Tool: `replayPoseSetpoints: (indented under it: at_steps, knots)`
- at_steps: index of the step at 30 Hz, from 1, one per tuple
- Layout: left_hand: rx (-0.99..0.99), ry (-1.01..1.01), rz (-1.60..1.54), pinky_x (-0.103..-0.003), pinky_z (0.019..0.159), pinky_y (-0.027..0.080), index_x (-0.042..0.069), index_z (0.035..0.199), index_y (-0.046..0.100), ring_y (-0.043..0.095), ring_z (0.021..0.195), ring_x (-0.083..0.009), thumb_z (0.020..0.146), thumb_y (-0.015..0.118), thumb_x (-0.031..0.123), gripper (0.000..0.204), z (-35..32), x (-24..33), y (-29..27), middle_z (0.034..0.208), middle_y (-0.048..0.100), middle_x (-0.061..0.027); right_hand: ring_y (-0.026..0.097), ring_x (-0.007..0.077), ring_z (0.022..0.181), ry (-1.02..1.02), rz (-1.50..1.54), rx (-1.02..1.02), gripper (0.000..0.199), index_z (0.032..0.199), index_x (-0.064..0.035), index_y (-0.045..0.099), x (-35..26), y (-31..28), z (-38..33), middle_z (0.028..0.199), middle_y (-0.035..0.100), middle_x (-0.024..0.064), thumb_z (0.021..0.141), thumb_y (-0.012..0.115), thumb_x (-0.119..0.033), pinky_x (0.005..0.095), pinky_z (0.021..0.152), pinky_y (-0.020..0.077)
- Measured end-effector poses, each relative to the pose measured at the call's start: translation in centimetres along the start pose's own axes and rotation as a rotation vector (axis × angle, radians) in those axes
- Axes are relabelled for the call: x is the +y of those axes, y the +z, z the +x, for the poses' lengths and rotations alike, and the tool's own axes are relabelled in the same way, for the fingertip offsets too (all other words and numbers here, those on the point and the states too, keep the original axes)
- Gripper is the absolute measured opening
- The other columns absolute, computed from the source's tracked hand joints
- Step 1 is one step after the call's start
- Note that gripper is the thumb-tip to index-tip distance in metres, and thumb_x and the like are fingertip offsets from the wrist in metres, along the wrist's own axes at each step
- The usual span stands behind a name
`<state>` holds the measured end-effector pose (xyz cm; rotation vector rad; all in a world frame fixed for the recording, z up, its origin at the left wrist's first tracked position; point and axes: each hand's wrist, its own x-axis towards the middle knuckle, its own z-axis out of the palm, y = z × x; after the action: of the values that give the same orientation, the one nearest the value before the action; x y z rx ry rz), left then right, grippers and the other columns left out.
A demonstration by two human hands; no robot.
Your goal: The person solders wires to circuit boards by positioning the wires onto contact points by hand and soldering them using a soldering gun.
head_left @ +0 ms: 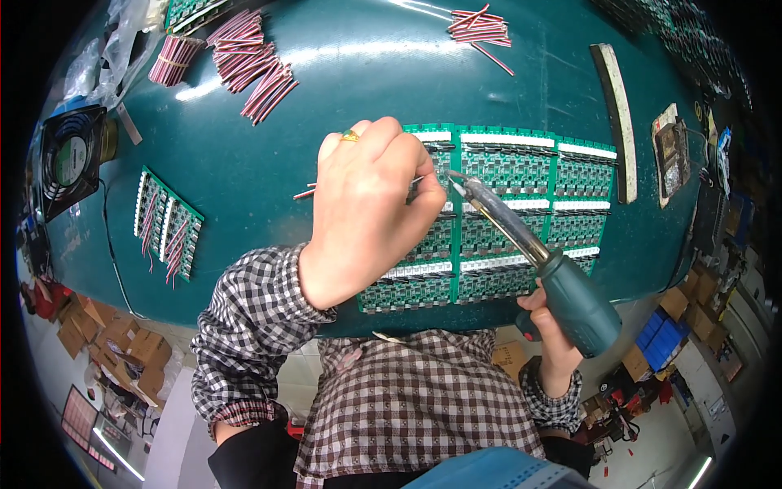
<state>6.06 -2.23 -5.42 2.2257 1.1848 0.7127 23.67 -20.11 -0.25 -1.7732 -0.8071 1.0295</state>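
Left hand (371,208): grip closed on a thin red-and-white wire (306,193) that sticks out to its left, held over the green circuit-board panel (521,175). Right hand (550,326): grip closed round the teal handle of a soldering iron (533,253), tip just right of the left grip, at the panel. The panel's near edge lies at the counter (366,73) edge. Beyond the grips, open teal surface; further off, wire bundles (252,61). Far left: smaller boards (167,224), a fan (72,159).

soldering iron (521,244) on circuit boards (505,212), hands (366,204) above
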Motion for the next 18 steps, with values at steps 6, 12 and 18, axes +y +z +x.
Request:
replayPoseSetpoints:
  at_steps: [6, 12, 18]
  knots:
    - [-0.022, 0.014, -0.01, -0.035, 0.06, 0.032, 0.009, 0.066, 0.05, 0.048, 0.063, -0.0225, 0.059, 0.065, 0.002, 0.018, -0.06, -0.01, -0.14, 0.066, 0.045, -0.0046, 0.057, 0.0185, 0.071, 0.032, -0.011, -0.016, 0.04, 0.111, 0.0118, 0.05, -0.07, -0.27, -0.03, 0.08, 0.057, 0.0116, 0.079, 0.064, -0.007, 0.0357, 0.069, 0.0549]
    - [-0.055, 0.039, -0.01, -0.034, 0.059, 0.032, 0.009, 0.066, 0.051, 0.049, 0.064, -0.0225, 0.06, 0.065, 0.002, 0.017, 0.03, -0.26, -0.45, 0.066, 0.046, -0.0045, 0.057, 0.0193, 0.072, 0.018, 0.019, -0.009, 0.039, 0.111, 0.0117, 0.05, 0.23, -0.32, -0.05, 0.082, 0.057, 0.0117, 0.079, 0.064, -0.006, 0.0363, 0.072, 0.0546]
    - [-0.06, 0.039, 0.003, -0.035, 0.059, 0.032, 0.009, 0.066, 0.05, 0.049, 0.064, -0.0224, 0.06, 0.065, 0.002, 0.017, 0.03, -0.21, -0.34, 0.066, 0.045, -0.0046, 0.058, 0.0203, 0.074, -0.004, -0.031, -0.067, 0.037, 0.11, 0.0119, 0.051, 0.27, -0.59, 0.16, 0.083, 0.058, 0.0125, 0.078, 0.063, -0.003, 0.037, 0.072, 0.0545]
